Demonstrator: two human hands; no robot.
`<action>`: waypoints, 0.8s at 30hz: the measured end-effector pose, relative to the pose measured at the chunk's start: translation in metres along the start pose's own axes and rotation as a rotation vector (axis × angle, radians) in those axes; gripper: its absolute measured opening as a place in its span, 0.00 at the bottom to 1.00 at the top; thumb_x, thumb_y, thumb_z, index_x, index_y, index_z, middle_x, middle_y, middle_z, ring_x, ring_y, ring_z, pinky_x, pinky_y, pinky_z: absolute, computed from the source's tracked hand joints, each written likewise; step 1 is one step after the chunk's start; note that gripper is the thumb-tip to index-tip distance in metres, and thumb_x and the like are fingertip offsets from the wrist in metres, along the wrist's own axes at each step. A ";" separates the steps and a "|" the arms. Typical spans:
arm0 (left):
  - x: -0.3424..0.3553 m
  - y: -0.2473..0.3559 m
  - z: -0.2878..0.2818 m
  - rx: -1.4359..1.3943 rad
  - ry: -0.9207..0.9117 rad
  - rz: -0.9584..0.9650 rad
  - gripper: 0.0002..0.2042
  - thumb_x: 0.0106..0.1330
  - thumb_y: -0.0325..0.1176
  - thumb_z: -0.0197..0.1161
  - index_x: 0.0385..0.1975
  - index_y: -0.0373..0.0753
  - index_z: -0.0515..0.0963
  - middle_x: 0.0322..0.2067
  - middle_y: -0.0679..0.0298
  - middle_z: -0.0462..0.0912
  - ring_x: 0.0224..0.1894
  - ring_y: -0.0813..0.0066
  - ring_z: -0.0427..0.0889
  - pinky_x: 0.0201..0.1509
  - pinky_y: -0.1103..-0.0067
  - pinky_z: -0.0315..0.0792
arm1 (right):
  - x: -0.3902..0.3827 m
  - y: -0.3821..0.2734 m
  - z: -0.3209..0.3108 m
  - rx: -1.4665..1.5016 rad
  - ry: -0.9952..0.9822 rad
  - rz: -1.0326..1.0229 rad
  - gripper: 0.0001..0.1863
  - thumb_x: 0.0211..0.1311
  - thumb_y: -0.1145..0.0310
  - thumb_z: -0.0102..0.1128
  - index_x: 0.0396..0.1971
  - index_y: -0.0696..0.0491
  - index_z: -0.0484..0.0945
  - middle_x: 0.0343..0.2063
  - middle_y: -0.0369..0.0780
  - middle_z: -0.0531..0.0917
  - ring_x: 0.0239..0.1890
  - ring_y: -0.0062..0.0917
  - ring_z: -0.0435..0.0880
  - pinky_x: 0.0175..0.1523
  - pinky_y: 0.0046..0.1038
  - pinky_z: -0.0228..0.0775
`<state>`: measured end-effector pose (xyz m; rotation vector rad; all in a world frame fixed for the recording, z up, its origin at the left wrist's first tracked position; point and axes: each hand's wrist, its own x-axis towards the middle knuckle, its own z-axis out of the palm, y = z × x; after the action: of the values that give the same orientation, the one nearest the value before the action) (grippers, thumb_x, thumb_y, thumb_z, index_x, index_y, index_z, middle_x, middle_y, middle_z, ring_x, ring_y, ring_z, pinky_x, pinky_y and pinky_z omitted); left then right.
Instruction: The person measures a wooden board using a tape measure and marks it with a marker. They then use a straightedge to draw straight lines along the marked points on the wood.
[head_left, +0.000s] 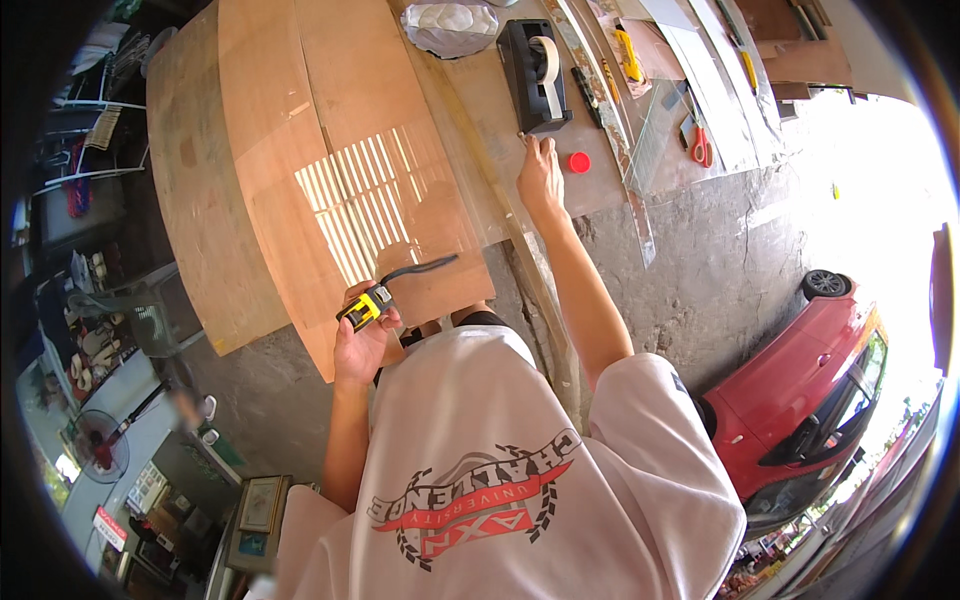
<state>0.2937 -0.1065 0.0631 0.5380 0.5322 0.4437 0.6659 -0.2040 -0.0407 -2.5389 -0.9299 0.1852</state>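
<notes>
My left hand (358, 340) grips a yellow and black tape measure (364, 308) with a dark strap, near the front edge of glossy wooden sheets (260, 200). My right hand (542, 180) reaches over the bench surface (475, 170), fingers closed at the front of a black tape dispenser (525, 75) holding a pale roll; what they grip is too small to make out. Just right of that hand lies a red round cap (579, 162). Dark slim tools (587, 98) lie beside the dispenser.
At the right are red scissors (701, 150), yellow cutters (628, 55), long strips (700, 80) and clear offcuts (660, 130). A bundled pale cloth (448, 25) lies at the back. A red car (780, 390) stands lower right; a fan (98, 440) and clutter fill the left.
</notes>
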 end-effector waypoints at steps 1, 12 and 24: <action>0.003 -0.001 0.003 -0.001 0.008 -0.001 0.40 0.66 0.59 0.67 0.67 0.36 0.64 0.49 0.58 0.81 0.50 0.63 0.83 0.55 0.70 0.81 | 0.003 -0.001 0.000 -0.001 0.020 -0.001 0.25 0.59 0.81 0.58 0.58 0.59 0.71 0.48 0.52 0.72 0.53 0.48 0.77 0.55 0.46 0.76; 0.015 -0.023 0.020 0.127 0.117 0.004 0.40 0.67 0.58 0.66 0.68 0.32 0.64 0.54 0.56 0.82 0.52 0.64 0.85 0.58 0.70 0.80 | 0.026 0.029 -0.092 0.031 0.270 0.057 0.09 0.68 0.71 0.57 0.44 0.57 0.79 0.40 0.49 0.81 0.47 0.45 0.81 0.50 0.45 0.75; 0.022 -0.019 0.043 -0.117 0.024 0.032 0.40 0.68 0.67 0.58 0.59 0.31 0.69 0.49 0.52 0.81 0.48 0.56 0.84 0.53 0.64 0.81 | 0.137 0.113 -0.023 -0.408 0.010 0.126 0.13 0.69 0.69 0.51 0.50 0.55 0.77 0.52 0.48 0.82 0.58 0.41 0.81 0.61 0.44 0.73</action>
<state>0.3402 -0.1249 0.0758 0.4296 0.5173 0.5091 0.8427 -0.2013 -0.0659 -2.9723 -0.8771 0.0188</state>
